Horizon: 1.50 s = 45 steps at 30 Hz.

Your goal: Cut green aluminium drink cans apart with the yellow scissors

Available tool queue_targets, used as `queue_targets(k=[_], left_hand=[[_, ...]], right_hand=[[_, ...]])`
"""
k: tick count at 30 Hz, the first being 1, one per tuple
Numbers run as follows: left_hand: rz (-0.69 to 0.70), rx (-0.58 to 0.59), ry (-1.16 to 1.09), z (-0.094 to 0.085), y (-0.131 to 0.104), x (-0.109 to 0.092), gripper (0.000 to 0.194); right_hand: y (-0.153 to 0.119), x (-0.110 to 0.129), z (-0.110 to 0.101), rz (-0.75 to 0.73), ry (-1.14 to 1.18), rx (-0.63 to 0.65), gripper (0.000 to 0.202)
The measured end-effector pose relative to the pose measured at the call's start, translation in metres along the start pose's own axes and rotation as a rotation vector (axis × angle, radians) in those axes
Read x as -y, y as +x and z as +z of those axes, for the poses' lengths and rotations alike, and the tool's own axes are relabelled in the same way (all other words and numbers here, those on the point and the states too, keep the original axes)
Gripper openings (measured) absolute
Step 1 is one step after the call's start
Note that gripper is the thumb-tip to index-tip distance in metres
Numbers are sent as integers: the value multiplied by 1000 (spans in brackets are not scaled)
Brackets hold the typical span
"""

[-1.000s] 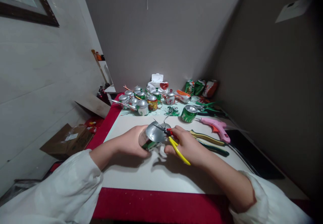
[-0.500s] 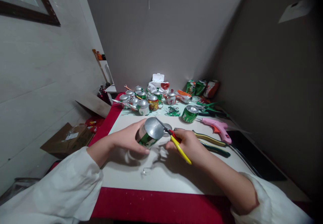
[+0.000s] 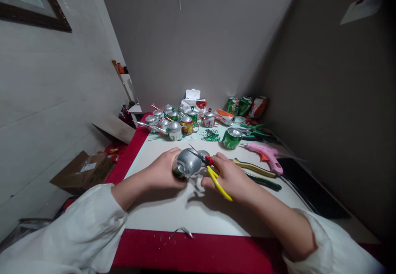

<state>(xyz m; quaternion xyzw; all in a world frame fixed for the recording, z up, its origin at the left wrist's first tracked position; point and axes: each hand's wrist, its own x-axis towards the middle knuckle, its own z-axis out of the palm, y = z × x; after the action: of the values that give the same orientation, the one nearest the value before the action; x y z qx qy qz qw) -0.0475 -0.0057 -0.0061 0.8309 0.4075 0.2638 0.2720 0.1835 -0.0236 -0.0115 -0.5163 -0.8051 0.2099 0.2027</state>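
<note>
Broadly, a white table with a red edge is filling the middle of the view, and everything else is sitting on or around it. Beside the table's left edge a brown cardboard box is lying on the floor. On the table's far right a pink glue gun is lying flat, with two pairs of pliers lying just nearer than it, toward the table's middle. Along the table's far side a cluster of small pots made from cans is standing, a white lidded box is sitting behind them against the wall, and crushed cans are piling up in the far right corner. A short green can is standing upright a little in from that corner. Over the table's middle the left hand is wrapping its fingers closed around a cut can, holding it tipped on its side just above the tabletop with its shiny end facing the camera. The right hand is closing around yellow-handled scissors, whose blades are touching the can's rim. At the table's near red edge a thin curl of metal scrap is lying loose.
</note>
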Motion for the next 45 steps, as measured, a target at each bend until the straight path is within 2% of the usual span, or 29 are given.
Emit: queue_targets(k=[4, 9, 16, 22, 29, 36, 41, 45], left_hand=[[-31, 54, -30, -3, 0, -5, 41], [-91, 197, -122, -11, 1, -7, 34], [-138, 265, -132, -25, -1, -10, 24], [-152, 326, -118, -26, 0, -7, 24], [-126, 448, -133, -25, 0, -5, 24], [-210, 477, -334, -30, 1, 5, 32], [-195, 599, -585, -37, 2, 5, 36], [-285, 721, -649, -43, 3, 7, 36]], right_hand=[[2, -1, 0, 0, -7, -12, 47], [1, -6, 4, -22, 13, -12, 50], [3, -6, 10, -23, 56, -68, 51], [4, -7, 11, -8, 66, -9, 46], [3, -4, 12, -118, 92, 26, 39], [0, -4, 16, -52, 145, 7, 45], [0, -2, 15, -36, 171, 38, 51], [-1, 1, 16, -42, 161, 41, 54]])
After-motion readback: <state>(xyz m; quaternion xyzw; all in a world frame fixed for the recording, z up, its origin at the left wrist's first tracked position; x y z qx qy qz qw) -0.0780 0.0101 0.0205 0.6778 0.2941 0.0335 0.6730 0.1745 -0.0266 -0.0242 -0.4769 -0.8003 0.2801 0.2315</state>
